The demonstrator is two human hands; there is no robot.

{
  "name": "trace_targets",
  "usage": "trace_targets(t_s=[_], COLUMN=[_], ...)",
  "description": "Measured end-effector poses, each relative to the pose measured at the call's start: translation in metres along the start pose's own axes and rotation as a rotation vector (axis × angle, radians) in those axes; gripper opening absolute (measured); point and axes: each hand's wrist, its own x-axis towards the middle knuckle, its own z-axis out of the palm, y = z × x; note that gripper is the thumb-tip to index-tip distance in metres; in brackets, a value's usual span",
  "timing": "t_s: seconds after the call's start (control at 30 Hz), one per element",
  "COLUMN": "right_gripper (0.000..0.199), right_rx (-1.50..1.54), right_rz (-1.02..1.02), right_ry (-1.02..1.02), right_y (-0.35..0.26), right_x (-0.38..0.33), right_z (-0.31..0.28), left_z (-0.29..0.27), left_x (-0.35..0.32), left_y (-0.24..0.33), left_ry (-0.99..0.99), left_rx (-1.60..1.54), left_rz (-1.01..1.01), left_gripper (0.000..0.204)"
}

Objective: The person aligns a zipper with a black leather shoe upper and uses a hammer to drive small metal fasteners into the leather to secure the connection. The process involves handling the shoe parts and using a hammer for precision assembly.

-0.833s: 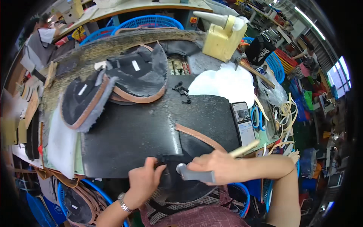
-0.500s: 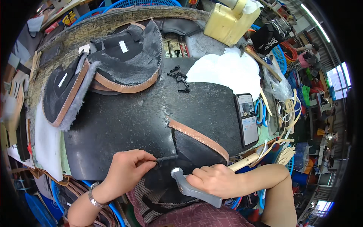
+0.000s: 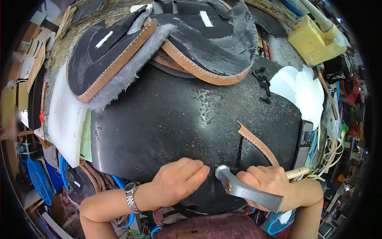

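Observation:
My right hand [image 3: 267, 184] is wrapped round the wooden handle of a hammer [image 3: 254, 192]. Its grey metal head points toward my left hand, the round face near the fingertips. My left hand [image 3: 180, 179], with a metal watch on the wrist, is closed in a pinch over the near edge of the black board [image 3: 167, 131]. What it pinches is hidden by the fingers. Close to both hands lies a black piece [image 3: 213, 195] that hangs toward my lap. Its stitched tan edging [image 3: 258, 143] curves across the board beside the right hand.
Black panels with tan trim [image 3: 207, 73] and grey fur [image 3: 127, 79] lie at the far side. Small black parts [image 3: 263, 85], white sheets [image 3: 298, 87], a phone [image 3: 304, 141] and a yellowish container [image 3: 316, 40] sit right. A white slab [image 3: 65, 119] stands left.
The view has turned left and down, so everything sits further right. Both hands stay near the board's edge; the left fingers look more curled and the hammer head is closer to them.

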Motion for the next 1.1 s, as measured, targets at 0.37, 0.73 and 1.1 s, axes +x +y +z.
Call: trace_targets(t_s=[0.37, 0.73, 1.1], right_gripper=[0.03, 0.026, 0.031], right_rx=[-0.057, -0.078, -0.135], right_rz=[-0.12, -0.046, -0.177], right_ry=[-0.072, -0.135, -0.166], right_y=[0.012, 0.0, 0.005], right_x=[0.021, 0.036, 0.039], right_z=[-0.017, -0.018, -0.022], left_z=[0.014, 0.017, 0.029], left_x=[-0.009, -0.018, -0.016], left_y=[0.005, 0.013, 0.029], left_ry=[0.093, 0.241, 0.214], left_rx=[0.486, 0.289, 0.541], left_rz=[0.297, -0.117, 0.012], left_gripper=[0.016, 0.024, 0.017])
